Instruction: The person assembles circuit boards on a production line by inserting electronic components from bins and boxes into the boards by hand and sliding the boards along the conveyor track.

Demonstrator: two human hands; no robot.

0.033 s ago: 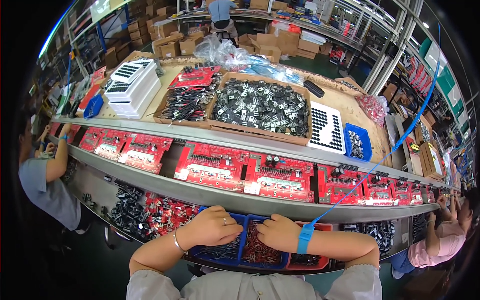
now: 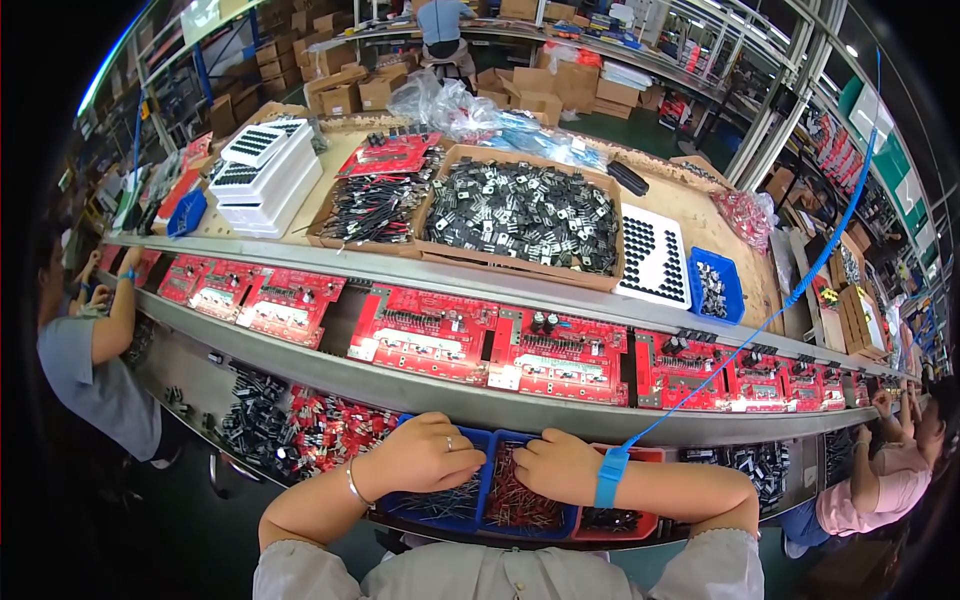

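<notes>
My left hand (image 2: 425, 455), with a ring and a thin bracelet, rests with curled fingers over a blue bin (image 2: 400, 500) of thin dark leaded parts. Beside it my right hand (image 2: 555, 465) curls into a second blue bin (image 2: 512, 512) of small red parts. That wrist wears a blue strap (image 2: 610, 478) with a blue cord (image 2: 760, 330) running up to the right. The fingertips of both hands are hidden, so I cannot tell whether either holds anything. Just beyond the hands, red circuit boards (image 2: 430, 335) lie in a row on a conveyor line.
A red bin (image 2: 640, 525) sits right of my hands, and loose dark and red parts (image 2: 300, 425) lie to the left. Across the line stand a cardboard tray of black components (image 2: 520, 215), a white dotted tray (image 2: 655, 255), a small blue bin (image 2: 715, 285) and stacked white trays (image 2: 265, 175). Other people sit at left (image 2: 95, 350) and right (image 2: 890, 470).
</notes>
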